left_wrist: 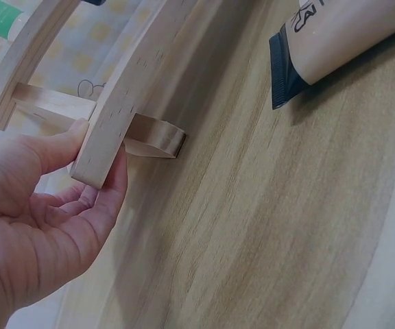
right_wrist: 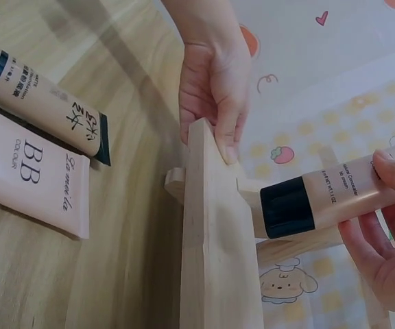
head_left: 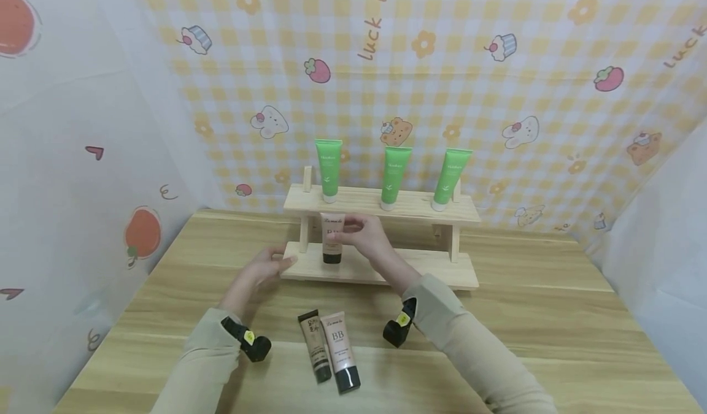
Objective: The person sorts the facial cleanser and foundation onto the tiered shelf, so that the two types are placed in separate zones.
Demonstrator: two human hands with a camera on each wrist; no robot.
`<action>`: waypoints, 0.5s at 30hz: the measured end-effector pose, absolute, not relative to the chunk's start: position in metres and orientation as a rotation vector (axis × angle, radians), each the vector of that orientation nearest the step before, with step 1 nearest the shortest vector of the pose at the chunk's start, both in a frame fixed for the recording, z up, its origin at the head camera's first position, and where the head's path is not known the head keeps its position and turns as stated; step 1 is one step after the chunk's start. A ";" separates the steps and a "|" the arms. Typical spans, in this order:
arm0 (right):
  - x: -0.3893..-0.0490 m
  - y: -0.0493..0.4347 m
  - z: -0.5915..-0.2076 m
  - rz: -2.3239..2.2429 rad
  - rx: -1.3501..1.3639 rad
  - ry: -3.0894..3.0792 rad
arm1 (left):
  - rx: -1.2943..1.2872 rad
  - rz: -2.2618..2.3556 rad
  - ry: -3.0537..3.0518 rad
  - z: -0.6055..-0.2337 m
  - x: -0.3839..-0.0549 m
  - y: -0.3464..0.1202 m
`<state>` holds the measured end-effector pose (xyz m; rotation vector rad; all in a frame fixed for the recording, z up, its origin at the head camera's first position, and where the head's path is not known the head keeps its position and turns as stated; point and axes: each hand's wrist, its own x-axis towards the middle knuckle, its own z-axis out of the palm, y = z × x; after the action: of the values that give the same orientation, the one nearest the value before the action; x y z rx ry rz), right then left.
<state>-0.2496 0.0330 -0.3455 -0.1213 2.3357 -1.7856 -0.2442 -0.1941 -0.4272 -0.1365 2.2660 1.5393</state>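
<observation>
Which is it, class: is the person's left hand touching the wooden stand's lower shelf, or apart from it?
Touching. The left wrist view shows the left hand gripping the end of the lower shelf, thumb on one face, fingers against the other.

The person wears pale beige sleeves of plain cloth, the left sleeve (head_left: 200, 360) and the right sleeve (head_left: 469, 340) both softly creased and ending at the wrist, with the left hand (head_left: 264, 269) and right hand (head_left: 366, 237) bare. At the left cuff, a black strap (head_left: 230, 327) carries a small, rounded black camera (head_left: 259, 348) with a yellow sticker (head_left: 249, 337). The right cuff has a matching strap (head_left: 410, 307), camera (head_left: 394, 334) and yellow sticker (head_left: 404, 319); the stickers' dark marks are too small to read.
</observation>
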 end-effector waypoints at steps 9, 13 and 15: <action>-0.255 0.026 -0.354 -1.808 -0.100 2.337 | -0.141 1.505 2.298 -0.427 -0.243 -0.193; -0.257 0.023 -0.361 -1.817 -0.114 2.352 | -0.139 1.505 2.304 -0.428 -0.244 -0.194; -0.257 0.021 -0.365 -1.812 -0.135 2.367 | -0.141 1.505 2.306 -0.429 -0.244 -0.195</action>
<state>-0.2572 0.0211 -0.3646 -0.1347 2.3669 -1.8121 -0.2440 -0.1953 -0.4286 -0.1410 2.3057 1.5046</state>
